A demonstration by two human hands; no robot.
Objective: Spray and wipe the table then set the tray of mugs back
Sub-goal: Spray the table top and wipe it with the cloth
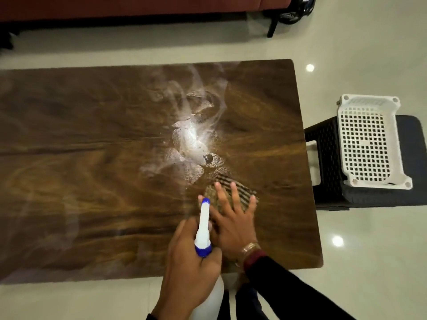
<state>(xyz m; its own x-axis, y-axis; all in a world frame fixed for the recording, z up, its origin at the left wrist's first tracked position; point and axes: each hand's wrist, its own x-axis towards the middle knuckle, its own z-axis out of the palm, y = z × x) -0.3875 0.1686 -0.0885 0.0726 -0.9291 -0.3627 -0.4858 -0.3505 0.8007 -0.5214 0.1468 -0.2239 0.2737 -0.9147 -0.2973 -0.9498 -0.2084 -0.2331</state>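
Worktop (92, 181): glossy dark wood grain, rigid and heavy-looking; likely slick wherever wet.
Black stool (328, 158): on the floor just beside the worktop's right edge, carrying the tray.
White tray (366, 146): perforated plastic, resting on the stool, well apart from both hands; no mugs seen in it or anywhere in view. Probably light and stiff when bare, heavier and fragile once loaded with mugs; best taken with both hands at the two short ends, under the rim, and kept level.
Wet patch (194, 135): pooled spray and misty streaks, centre to far-right part of the worktop, not yet wiped.
Spray bottle (203, 227): white body, blue collar and nozzle tip, held over the near edge with the nozzle aimed towards the far edge. Light, rigid plastic by the look of it, possibly slippery if damp; best held at the neck below the collar, one finger free for the trigger.
Left hand (191, 257): fingers curled round the bottle's neck; trigger finger hidden.
Right hand (233, 225): fingers straight and spread, palm pressing flat on the cloth.
Cloth (245, 191): dark, striped, flat on the worktop near the near-right corner. Soft and limp, likely to bunch if pushed by the fingertips alone; flat-palm pressure suits it.
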